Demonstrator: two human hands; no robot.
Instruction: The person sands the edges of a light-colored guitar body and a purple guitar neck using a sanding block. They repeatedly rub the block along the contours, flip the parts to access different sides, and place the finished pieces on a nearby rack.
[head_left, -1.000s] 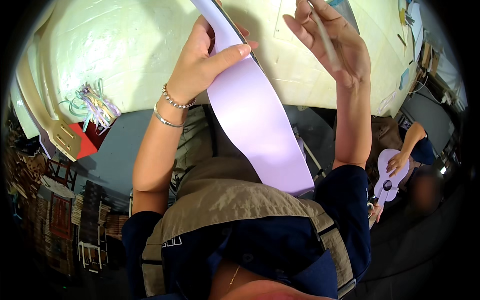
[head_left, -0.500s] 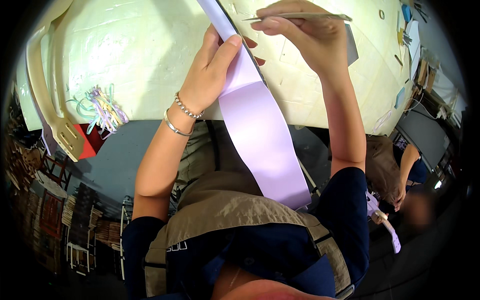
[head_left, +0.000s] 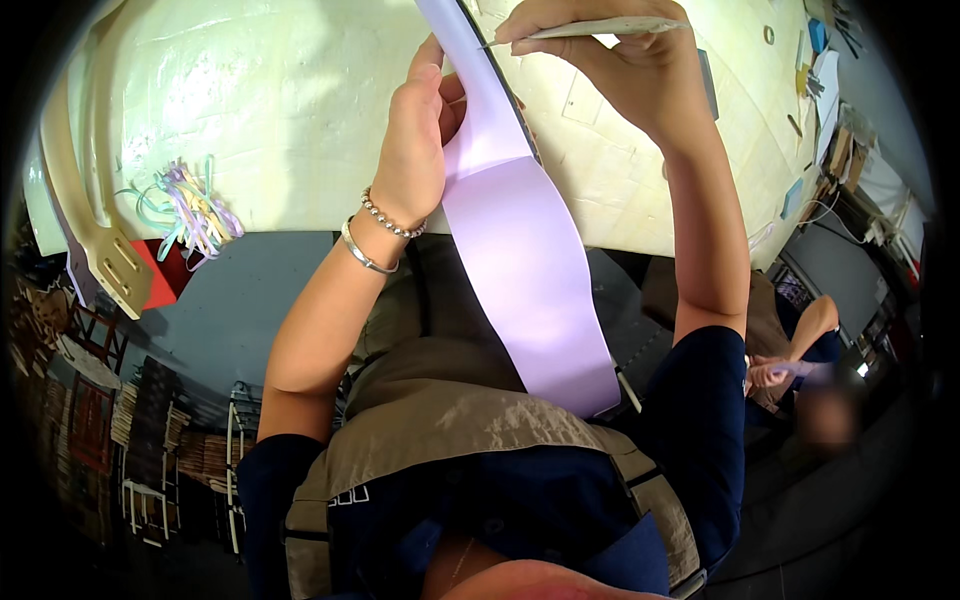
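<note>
A lilac, small guitar-like instrument [head_left: 530, 285] is turned side-on. Its wavy, broad body side slants down to my apron, and the narrow neck runs up past the top edge with a dark strip along its right side. My left hand [head_left: 412, 145] cradles the neck from the left with curled fingers, partly hidden behind it. Between the thumb and fingers of my right hand [head_left: 645, 85] is a thin pointed tool [head_left: 595, 28] with a whitish handle. Its tip meets the dark strip, or hovers just off it; I cannot tell which.
A pale covered table [head_left: 300, 120] spans the top. A cream slotted headstock [head_left: 118, 270] overhangs its left edge beside a red block [head_left: 163, 275]. Pastel ribbons [head_left: 190, 215] lie bundled nearby. Small tools [head_left: 812, 85] sit far right. A co-worker [head_left: 800, 340] handles a lilac piece at right.
My left thumb has come off the front of the neck to its left side. The tool's tip has moved slightly left and down, closer to the dark strip. The co-worker's hands have shifted.
</note>
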